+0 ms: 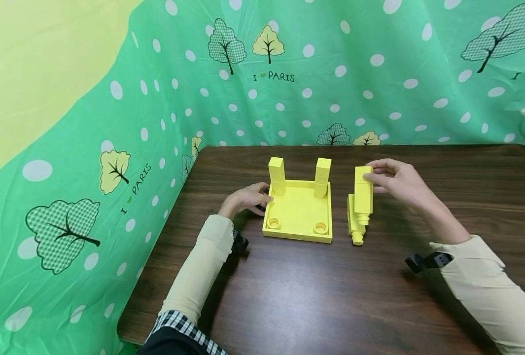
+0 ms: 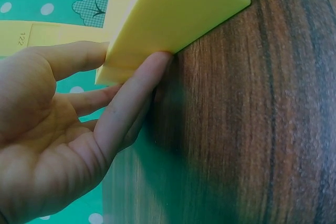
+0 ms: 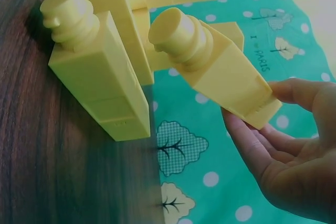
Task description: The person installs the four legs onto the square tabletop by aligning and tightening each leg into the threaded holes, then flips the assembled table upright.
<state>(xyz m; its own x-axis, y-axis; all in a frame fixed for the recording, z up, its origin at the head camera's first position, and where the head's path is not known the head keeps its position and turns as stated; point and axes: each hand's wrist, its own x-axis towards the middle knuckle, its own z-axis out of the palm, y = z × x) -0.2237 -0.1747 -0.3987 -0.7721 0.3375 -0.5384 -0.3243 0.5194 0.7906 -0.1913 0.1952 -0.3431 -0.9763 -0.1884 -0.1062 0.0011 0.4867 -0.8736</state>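
A square yellow tabletop (image 1: 297, 236) with a raised rim lies upside down on the table. Two yellow legs stand up from its far corners, the left leg (image 1: 277, 176) and the right leg (image 1: 322, 178); its near corners show round sockets. My left hand (image 1: 246, 198) holds the tabletop's left edge between thumb and fingers, as the left wrist view shows. To the right, my right hand (image 1: 400, 181) pinches a loose leg (image 3: 233, 80) by its plain end, the threaded end pointing toward me. Beside it another loose leg (image 3: 100, 85) lies on the table.
Everything is on a dark wood-grain table (image 1: 297, 296). A green cloth (image 1: 333, 64) with trees and white dots hangs behind and along the left side. Each wrist wears a small black camera, such as the right one (image 1: 428, 261).
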